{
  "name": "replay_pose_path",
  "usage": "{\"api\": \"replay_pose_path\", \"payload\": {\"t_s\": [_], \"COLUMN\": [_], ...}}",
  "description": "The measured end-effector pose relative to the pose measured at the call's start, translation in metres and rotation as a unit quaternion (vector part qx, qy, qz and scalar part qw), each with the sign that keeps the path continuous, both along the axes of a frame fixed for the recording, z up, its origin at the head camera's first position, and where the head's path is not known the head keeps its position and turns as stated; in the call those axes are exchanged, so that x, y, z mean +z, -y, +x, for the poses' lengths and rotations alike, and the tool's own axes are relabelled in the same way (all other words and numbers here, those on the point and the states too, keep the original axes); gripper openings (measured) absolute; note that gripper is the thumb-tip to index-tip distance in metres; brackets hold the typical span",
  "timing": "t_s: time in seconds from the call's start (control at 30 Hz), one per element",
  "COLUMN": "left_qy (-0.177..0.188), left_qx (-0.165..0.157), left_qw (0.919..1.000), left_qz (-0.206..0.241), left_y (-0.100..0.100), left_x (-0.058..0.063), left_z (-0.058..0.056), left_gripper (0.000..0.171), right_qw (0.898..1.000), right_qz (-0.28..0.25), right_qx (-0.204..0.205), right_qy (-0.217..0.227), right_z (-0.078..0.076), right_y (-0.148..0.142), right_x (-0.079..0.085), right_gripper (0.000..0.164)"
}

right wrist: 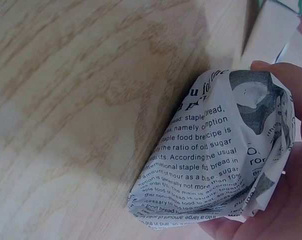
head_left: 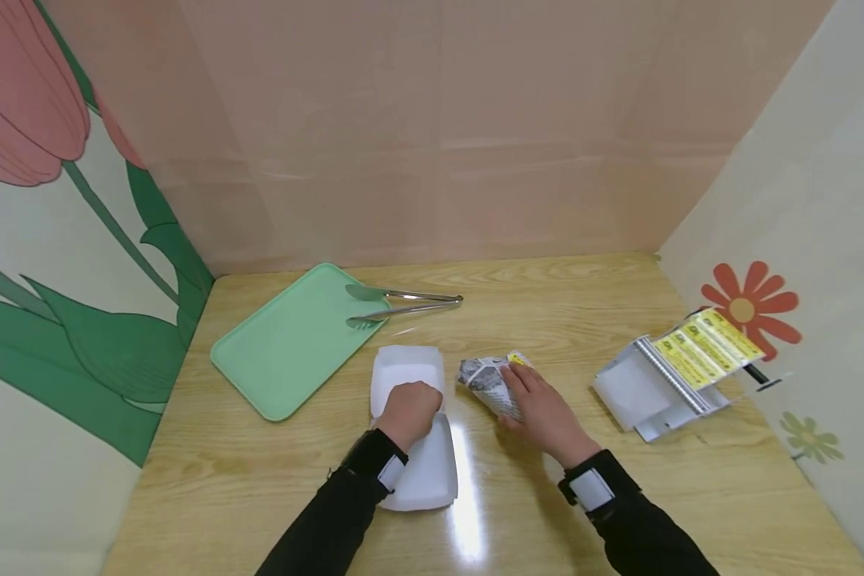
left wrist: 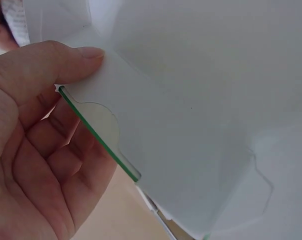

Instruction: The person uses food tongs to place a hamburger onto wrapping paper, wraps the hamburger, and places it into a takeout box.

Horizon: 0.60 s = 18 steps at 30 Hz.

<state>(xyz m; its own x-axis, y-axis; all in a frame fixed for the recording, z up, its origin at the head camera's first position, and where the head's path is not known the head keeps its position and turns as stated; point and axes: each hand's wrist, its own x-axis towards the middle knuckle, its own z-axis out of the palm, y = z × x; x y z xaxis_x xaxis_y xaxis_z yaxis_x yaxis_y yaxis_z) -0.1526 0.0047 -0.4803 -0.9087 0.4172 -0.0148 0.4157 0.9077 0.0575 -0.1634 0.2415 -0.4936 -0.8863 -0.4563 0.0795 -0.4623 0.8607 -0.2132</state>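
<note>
An open white paper takeaway box (head_left: 432,476) with a hinged lid lies in front of me on the table. My left hand (head_left: 409,412) pinches its wall at a green-edged slot, thumb on the inner face and fingers behind, as the left wrist view shows. To the right of the box, my right hand (head_left: 543,416) holds a parcel wrapped in newsprint paper (right wrist: 196,160), low over the wooden table. The parcel tapers toward one end, and the paper hides what is inside. A yellow spot shows on the wrapping in the head view.
A green tray (head_left: 288,352) lies at the back left, with metal tongs (head_left: 425,304) resting partly over its right edge. On the right stands a label dispenser (head_left: 670,384) with a strip of yellow stickers (head_left: 709,348). Walls border the table (head_left: 547,300) behind and on both sides.
</note>
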Motion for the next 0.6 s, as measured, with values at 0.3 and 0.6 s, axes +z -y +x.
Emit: {"api": "replay_pose_path", "payload": {"t_s": [0.3,0.6], "left_qy": [-0.051,-0.015], "left_qx": [-0.001,0.022], "left_qw": [0.9987,0.9987], "left_qz": [-0.005,0.045], "left_y": [-0.01,0.005], "left_x": [-0.016,-0.004], "left_z": [-0.006,0.0], "left_gripper": [0.024,0.01], "right_qw": [0.995,0.982], "right_qz": [-0.051,-0.01], "right_qx": [-0.079,-0.149], "right_qy": [0.012,0.114], "right_z": [-0.012,-0.02], "right_y": [0.008,0.011], "right_x": [-0.002,-0.004], "right_gripper": [0.098,0.105]}}
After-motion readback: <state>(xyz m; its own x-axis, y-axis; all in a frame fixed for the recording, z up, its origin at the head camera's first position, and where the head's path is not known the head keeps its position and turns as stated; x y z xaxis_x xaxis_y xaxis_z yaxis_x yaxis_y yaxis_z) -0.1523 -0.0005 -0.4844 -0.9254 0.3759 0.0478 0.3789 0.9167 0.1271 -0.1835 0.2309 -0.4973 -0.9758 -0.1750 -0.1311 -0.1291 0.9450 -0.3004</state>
